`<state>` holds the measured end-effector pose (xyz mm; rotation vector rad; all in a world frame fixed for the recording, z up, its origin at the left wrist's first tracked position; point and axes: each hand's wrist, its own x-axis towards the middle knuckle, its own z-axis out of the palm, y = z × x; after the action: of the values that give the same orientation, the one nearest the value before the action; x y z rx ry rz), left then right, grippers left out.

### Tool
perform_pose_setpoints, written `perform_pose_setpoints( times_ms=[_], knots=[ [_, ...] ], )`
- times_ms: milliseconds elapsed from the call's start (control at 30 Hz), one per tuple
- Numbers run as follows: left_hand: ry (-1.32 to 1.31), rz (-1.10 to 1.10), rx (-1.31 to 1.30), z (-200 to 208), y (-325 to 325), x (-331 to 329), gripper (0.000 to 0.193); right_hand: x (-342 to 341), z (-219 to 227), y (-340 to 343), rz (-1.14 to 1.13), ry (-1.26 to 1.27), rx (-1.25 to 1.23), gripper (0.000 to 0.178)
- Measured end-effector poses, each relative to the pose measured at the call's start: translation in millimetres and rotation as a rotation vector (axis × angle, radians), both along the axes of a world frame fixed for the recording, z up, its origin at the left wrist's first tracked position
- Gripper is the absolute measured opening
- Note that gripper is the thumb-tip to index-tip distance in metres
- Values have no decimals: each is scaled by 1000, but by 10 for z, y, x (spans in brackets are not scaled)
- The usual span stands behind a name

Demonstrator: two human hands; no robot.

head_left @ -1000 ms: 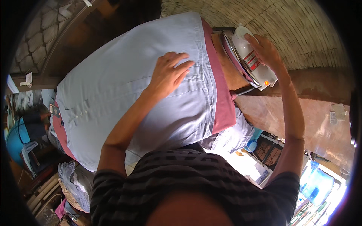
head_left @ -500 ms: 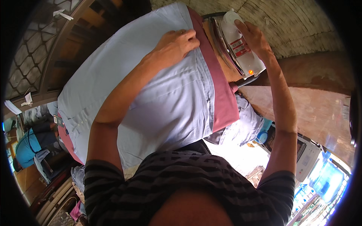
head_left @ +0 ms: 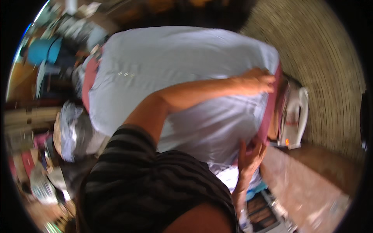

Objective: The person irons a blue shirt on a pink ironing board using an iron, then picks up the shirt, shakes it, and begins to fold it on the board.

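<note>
A pale blue-grey garment (head_left: pixel 186 50) with a few small buttons lies spread over an ironing board with a dark pink cover (head_left: pixel 267 121). My left hand (head_left: pixel 256 82) rests on the cloth near the board's right end, its fingers stretched and slightly parted. By the near right corner, my right hand (head_left: pixel 250 158) has its thumb and fingers apart at the edge of the cloth and cover. It holds nothing that I can make out; motion blurs both hands. A white iron (head_left: pixel 294 119) with an orange light stands on the board's right end, apart from both hands.
A ridged wall-like surface (head_left: pixel 311 50) rises beyond the iron, and a brown panel (head_left: pixel 299 174) lies at the lower right. Bagged items (head_left: pixel 72 130) and a turquoise thing (head_left: pixel 44 50) crowd the left side. A grey appliance (head_left: pixel 268 217) is at the lower right.
My right hand has let go of the iron, which now stands by itself, and has come nearer to the cloth's near right corner. The view has turned; my left hand stays on the garment.
</note>
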<state>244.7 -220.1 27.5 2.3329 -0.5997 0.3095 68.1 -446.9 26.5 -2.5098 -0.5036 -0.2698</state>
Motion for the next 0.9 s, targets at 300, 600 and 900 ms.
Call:
perform_pose_setpoints(
  times_ms=[300, 600, 900],
  knots=[
    [-328, 124, 49, -269, -102, -94, 17, -28, -293, 95, -22, -21, -65, 26],
    [-299, 155, 115, -333, -211, -103, 9, -14, -137, -163, -121, 283, 305, 21],
    [-325, 154, 123, -281, -446, -461, 8, -285, 0, -656, -92, 533, 358, 19]
  ],
)
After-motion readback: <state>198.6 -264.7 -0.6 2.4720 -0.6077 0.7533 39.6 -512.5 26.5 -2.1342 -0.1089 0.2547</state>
